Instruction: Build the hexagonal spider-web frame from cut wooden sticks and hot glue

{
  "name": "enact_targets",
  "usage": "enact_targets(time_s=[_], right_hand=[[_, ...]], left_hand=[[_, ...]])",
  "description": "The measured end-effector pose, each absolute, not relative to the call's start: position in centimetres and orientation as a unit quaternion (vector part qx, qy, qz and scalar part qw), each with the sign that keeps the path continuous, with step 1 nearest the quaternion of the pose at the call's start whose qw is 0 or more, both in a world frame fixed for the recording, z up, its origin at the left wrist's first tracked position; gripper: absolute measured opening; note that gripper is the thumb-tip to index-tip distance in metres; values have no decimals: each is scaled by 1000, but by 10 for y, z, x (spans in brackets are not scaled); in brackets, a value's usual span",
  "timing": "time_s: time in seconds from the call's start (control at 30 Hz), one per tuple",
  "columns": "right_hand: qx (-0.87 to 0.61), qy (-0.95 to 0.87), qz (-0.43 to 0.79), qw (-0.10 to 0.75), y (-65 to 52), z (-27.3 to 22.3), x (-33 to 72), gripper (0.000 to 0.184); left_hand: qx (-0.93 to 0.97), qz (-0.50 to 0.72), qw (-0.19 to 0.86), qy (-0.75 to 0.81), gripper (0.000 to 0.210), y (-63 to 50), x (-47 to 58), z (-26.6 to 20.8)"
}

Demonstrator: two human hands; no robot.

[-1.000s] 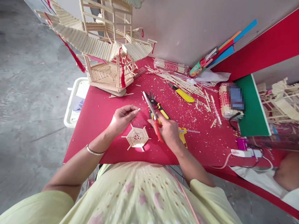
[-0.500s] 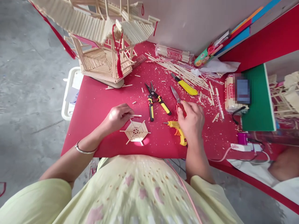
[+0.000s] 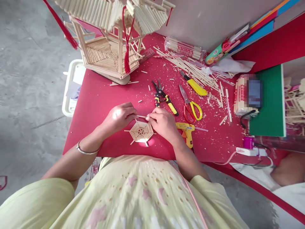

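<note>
Between my two hands is a short thin wooden stick (image 3: pixel 142 116), pinched at its left end by my left hand (image 3: pixel 120 116) and at its right end by my right hand (image 3: pixel 163 122). Just below it on the red table lies a hexagonal web of sticks (image 3: pixel 141 131) with spokes poking past its edge. A yellow glue gun (image 3: pixel 188 133) lies to the right of my right wrist. Beyond my right hand are black-and-yellow wire strippers (image 3: pixel 166 97), partly covered by it, and scissors (image 3: pixel 190 105) with one red and one yellow handle.
A pavilion model of sticks (image 3: pixel 111 57) with red tassels stands at the back left. Loose sticks (image 3: pixel 188 68), a yellow utility knife (image 3: pixel 196 86) and crumbs lie at the back right. A power strip (image 3: pixel 246 151) is at the right; another person's arm (image 3: pixel 288 168) shows there.
My right hand has let go of the scissors, which now lie on the table, and has moved left to grip the stick's other end. My left hand still holds the stick.
</note>
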State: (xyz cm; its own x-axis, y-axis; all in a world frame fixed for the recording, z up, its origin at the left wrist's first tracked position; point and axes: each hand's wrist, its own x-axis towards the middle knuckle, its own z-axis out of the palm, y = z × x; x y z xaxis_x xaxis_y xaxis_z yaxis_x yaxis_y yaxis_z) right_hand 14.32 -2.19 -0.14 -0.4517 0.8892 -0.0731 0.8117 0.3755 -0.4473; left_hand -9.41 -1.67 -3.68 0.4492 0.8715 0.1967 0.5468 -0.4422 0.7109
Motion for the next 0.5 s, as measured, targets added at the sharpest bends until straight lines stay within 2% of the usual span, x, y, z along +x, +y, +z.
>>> enact_targets(time_s=[0.2, 0.37, 0.5], right_hand=[[-476, -843, 251, -2, -10, 14, 144, 24], [-528, -812, 240, 57, -10, 21, 163, 28], [-635, -755, 139, 85, -15, 29, 209, 28]], left_hand=[[815, 243, 282, 444, 26, -16, -105, -33], [808, 212, 274, 477, 25, -16, -106, -32], [795, 206, 285, 494, 26, -16, -106, -34]])
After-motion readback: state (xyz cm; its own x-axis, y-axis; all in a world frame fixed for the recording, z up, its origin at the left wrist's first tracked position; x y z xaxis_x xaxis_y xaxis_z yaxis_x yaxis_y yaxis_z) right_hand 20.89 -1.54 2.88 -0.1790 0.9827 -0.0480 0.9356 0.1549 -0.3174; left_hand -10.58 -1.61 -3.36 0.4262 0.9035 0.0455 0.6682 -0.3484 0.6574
